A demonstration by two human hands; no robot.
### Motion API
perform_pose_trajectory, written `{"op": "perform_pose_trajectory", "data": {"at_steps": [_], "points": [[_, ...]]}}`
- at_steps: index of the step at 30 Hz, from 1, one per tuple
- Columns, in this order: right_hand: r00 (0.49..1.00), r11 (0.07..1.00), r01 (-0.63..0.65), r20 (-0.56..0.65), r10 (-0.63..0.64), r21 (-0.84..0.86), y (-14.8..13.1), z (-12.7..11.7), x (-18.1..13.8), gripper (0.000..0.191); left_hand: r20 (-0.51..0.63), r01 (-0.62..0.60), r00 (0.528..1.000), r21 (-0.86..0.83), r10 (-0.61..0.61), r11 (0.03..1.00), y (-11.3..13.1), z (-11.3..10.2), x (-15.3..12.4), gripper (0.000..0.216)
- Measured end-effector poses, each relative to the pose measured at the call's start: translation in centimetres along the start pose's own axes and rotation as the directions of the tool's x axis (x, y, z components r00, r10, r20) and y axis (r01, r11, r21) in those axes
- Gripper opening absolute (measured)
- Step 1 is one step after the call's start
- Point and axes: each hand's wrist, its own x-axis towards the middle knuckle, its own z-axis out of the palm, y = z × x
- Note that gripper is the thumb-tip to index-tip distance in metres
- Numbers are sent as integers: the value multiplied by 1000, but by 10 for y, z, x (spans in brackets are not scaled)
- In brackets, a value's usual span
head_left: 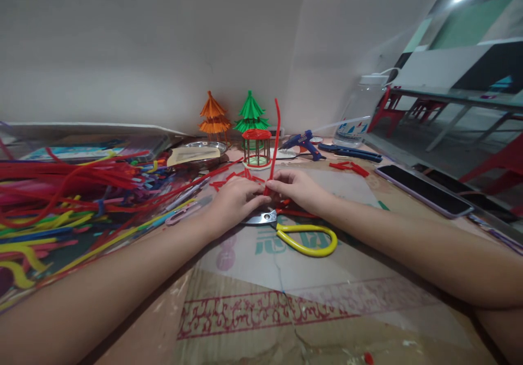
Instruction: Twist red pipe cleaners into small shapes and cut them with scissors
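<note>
A long red pipe cleaner (277, 136) stands nearly upright between my two hands. My left hand (239, 199) pinches its lower end, and my right hand (292, 189) grips it just above with thumb and fingers. Directly below them lie scissors (307, 240) with yellow handles, their blades partly under my left hand. Short cut red pieces (249, 176) are scattered behind my hands. Just beyond stands a small round pavilion model (257, 150) with a red top, brown posts and a pale base. Behind it are a green tiered pagoda (250, 111) and an orange one (211, 115).
Bundles of coloured pipe cleaners (61, 190) cover the left side. A blue glue gun (305, 144), blue pliers-like tool (350, 152), clear bottle (355, 111) and more red pieces (350, 168) are at the back right. A phone (424, 189) lies to the right. A metal tray (200, 150) is at back left.
</note>
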Motion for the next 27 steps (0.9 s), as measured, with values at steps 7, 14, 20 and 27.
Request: {"op": "perform_pose_trajectory", "data": {"at_steps": [7,14,20,27], "points": [[999,998,35,-34,-36,-43,1,2,-1,17,86,48,996,-117,-38,992,0,-1,4,31],[999,998,33,15,-34,59,7,1,4,13,185,254,963,-384,-195,888,-5,4,3,33],[998,998,56,2,-56,13,7,1,4,13,183,282,957,-410,-225,867,-6,4,3,33],[999,999,32,-24,-32,-6,5,1,1,22,233,270,956,-462,-178,845,-4,3,3,38]]}}
